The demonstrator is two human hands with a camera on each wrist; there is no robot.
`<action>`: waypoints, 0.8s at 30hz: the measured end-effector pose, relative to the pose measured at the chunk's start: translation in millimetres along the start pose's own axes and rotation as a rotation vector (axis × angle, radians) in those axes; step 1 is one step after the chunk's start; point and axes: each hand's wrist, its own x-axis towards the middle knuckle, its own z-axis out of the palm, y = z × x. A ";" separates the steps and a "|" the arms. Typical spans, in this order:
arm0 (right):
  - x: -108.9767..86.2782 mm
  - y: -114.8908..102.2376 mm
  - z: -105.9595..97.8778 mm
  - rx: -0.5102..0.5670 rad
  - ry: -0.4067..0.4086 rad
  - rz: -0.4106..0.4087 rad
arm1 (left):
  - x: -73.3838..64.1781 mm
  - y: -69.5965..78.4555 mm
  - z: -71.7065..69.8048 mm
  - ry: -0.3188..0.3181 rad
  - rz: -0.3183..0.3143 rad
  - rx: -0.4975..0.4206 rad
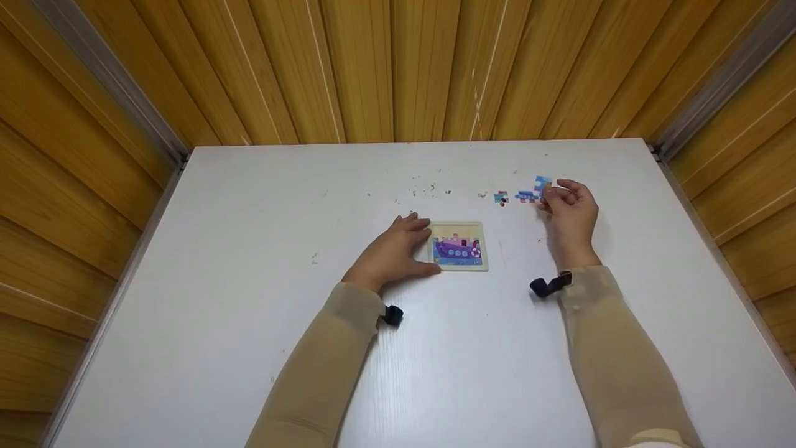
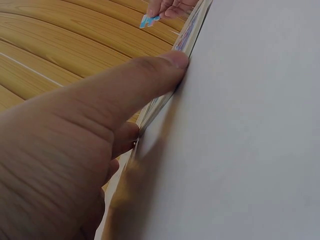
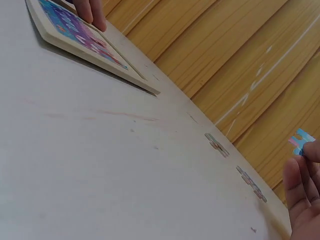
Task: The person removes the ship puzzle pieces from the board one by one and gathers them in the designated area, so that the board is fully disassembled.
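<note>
My left hand [image 1: 395, 249] holds a small square jigsaw board [image 1: 484, 249] at its left side, the thumb at the near corner and the fingers along the far left edge. Its pale frame surrounds a picture of a purple ship on blue water; a cream strip shows above the ship. Farther back and to the right, my right hand [image 1: 573, 214] pinches a blue puzzle piece [image 1: 542, 182] between thumb and fingertips. In the right wrist view this puzzle piece [image 3: 298, 142] is raised above the table, partly hidden by the thumb.
Two spots of loose puzzle pieces lie left of my right hand: a small piece [image 1: 501, 198] and a blue and pink one [image 1: 526, 196]. Dark specks mark the white table [image 1: 249, 249] behind the board. Wood-patterned panels [image 1: 360, 74] stand along the table's back and sides.
</note>
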 end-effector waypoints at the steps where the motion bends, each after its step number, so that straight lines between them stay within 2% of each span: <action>1: 1.6 -0.6 -1.7 0.016 0.018 -0.001 | 0.0 0.0 0.0 0.000 0.000 0.001; 4: 4.4 -2.6 -6.4 0.045 0.055 0.012 | -0.6 0.2 -0.4 -0.001 -0.001 0.001; 8: 5.3 -7.0 -11.8 0.005 0.075 0.047 | -1.4 1.1 -1.0 -0.006 -0.005 0.003; 15: 10.7 -9.0 -17.0 0.113 0.117 0.070 | -0.7 2.0 -2.2 -0.011 0.008 0.026; 20: 12.1 -10.0 -21.7 0.016 0.130 0.095 | -0.7 2.6 -2.1 -0.011 0.006 0.032; 24: 11.6 -11.1 -23.7 -0.130 0.117 0.111 | -1.4 3.4 -1.9 -0.013 -0.003 0.032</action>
